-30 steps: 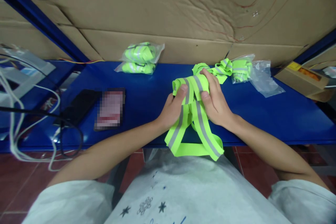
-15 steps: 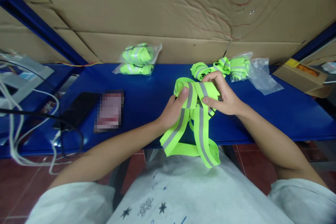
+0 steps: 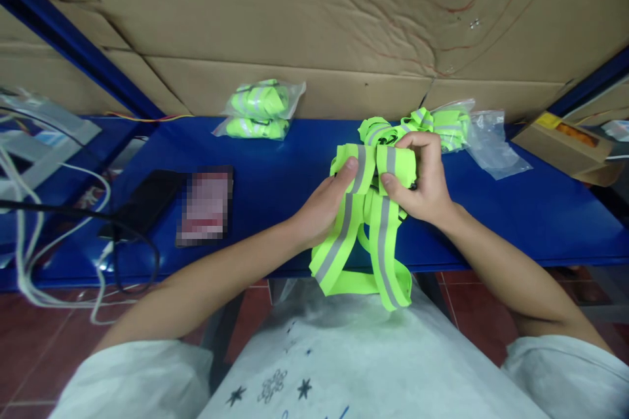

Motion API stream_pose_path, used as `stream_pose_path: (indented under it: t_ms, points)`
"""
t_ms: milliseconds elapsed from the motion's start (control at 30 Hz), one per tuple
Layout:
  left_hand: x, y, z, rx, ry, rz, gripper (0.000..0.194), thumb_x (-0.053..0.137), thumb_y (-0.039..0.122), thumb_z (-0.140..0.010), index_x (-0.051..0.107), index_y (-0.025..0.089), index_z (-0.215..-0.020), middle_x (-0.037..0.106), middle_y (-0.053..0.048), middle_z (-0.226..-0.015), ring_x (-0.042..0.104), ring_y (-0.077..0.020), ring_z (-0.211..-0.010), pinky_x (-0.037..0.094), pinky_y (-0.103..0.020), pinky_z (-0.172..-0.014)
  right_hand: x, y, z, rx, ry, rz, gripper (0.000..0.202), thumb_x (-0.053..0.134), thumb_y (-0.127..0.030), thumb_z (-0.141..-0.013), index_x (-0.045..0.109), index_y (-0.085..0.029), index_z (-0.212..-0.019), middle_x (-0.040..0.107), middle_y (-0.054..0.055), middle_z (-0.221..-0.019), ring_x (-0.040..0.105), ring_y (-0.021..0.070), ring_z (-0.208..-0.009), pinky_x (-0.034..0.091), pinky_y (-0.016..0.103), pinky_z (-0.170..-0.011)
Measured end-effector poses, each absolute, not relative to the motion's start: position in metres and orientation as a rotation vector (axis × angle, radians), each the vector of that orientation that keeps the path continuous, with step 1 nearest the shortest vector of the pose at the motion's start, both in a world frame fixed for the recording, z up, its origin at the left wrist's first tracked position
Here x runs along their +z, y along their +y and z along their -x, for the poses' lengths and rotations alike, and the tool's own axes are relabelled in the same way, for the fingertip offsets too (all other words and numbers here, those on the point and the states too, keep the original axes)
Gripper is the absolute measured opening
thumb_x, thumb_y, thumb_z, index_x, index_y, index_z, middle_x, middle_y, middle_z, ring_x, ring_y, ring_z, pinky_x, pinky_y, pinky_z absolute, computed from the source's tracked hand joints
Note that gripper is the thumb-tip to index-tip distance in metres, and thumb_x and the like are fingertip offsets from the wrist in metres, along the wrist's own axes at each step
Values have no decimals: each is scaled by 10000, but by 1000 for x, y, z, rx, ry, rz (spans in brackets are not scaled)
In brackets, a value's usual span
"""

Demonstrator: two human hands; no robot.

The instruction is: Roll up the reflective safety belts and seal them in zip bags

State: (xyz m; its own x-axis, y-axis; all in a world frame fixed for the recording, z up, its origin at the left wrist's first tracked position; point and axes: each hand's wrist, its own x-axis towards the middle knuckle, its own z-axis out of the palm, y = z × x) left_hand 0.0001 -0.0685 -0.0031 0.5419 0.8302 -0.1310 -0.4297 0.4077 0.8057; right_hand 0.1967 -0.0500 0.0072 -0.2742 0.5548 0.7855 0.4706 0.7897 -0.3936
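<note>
Light dim-ish, soft | top R cnr dk | sl. blur thru-out | wide-angle stretch @ edges | flat item (image 3: 205, 207) pixelated

Strap (image 3: 386, 229) in the grip is rocking neon lime, grey stripe running along it. Beyond the grip, bagged rolls (image 3: 260, 101) are sporting the same combo. Below the grip, the table (image 3: 491, 209) is showing deep blue; closer in, a pale shirt (image 3: 368, 360) is flaunting dark stars.

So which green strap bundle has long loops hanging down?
The strap bundle held between the left hand and right hand, nearest the person's shirt. The other bundles lie farther back on the blue table, some in clear bags.
</note>
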Motion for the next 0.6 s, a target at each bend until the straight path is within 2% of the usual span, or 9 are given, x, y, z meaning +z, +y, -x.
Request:
stream_pose_path:
  t_ms: [133, 233, 333, 467, 600]
  points:
    - [3, -72, -1, 935, 677, -835, 658, 716, 698, -861, 680, 196, -1285, 786, -118, -1167, 737, -317, -1144, 576, -440, -1025, 6, -48, -198, 214, -1972, 798, 405, 616, -482, -975, 435, -250, -1253, 536, 73, -1176, 586, 233, -1074, 536, 412, -903]
    - [1, -74, 0, 1154, 865, -1005, 611, 750, 685, -836, 712, 209, -1217, 784, -88, -1168, 711, -310, -1183, 562, -392, -1023, -2, -54, -191, 458, -1908, 861, 446, 414, -600, -1058, 447, -265, -1351, 531, 81, -1290, 566, 248, -1197, 517, 428, -1014]
    - [0, -72, 2, 1227, 974, -1153, 614, 734, 726, -819, 749, 188, -1115, 789, -95, -1135, 701, -322, -1188, 555, -368, -990, -6, -60, -187, 638, -1875, 906, 553, 281, -663, -1065, 434, -297, -1451, 527, 75, -1376, 566, 253, -1227, 504, 432, -1052]
    - [1, -67, 4, 1127, 997, -1108, 669, 670, 764, -845, 749, 178, -1160, 783, -113, -1174, 702, -317, -1203, 543, -367, -1005, 8, -55, -196, 828, -1975, 906, 530, 435, -638, -1043, 474, -297, -1447, 567, 67, -1384, 557, 264, -1287, 499, 429, -1093]
    - [0, -65, 5, 1005, 965, -1026, 737, 609, 809, -856, 735, 180, -1218, 783, -124, -1173, 746, -304, -1083, 577, -373, -924, 23, -42, -211, 1066, -2026, 818, 537, 722, -592, -907, 537, -277, -1300, 643, 56, -1175, 649, 229, -1061, 577, 366, -884]
